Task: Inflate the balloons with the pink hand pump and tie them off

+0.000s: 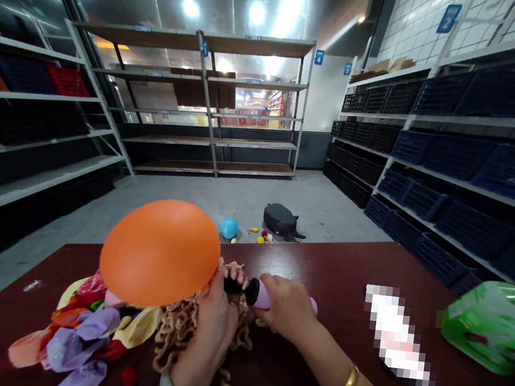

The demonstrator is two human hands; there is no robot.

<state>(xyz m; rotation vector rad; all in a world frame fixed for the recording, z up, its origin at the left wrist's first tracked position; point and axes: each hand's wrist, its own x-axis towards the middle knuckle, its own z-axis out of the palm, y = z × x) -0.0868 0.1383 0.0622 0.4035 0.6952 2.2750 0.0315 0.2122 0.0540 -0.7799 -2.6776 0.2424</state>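
Observation:
A large inflated orange balloon (160, 252) hangs over the left part of the table, its neck end beside my left hand (221, 300). My left hand is closed around that neck and the black nozzle end of a hand pump. My right hand (285, 304) is wrapped round the pump's pink-purple body (264, 295), right of the black collar. The balloon's neck is hidden by my left fingers. Under my left wrist lies a heap of beige curly strands (176, 326). Limp balloons in several colours (83, 337) are piled to the left, partly under the orange balloon.
On the dark red table (326, 362), a blurred-out object (397, 336) and a green plastic package (493, 325) lie at the right. Beyond it, a blue balloon (228, 228) and a dark grey object (280, 219) rest on the floor. Shelves with crates (466, 155) stand around.

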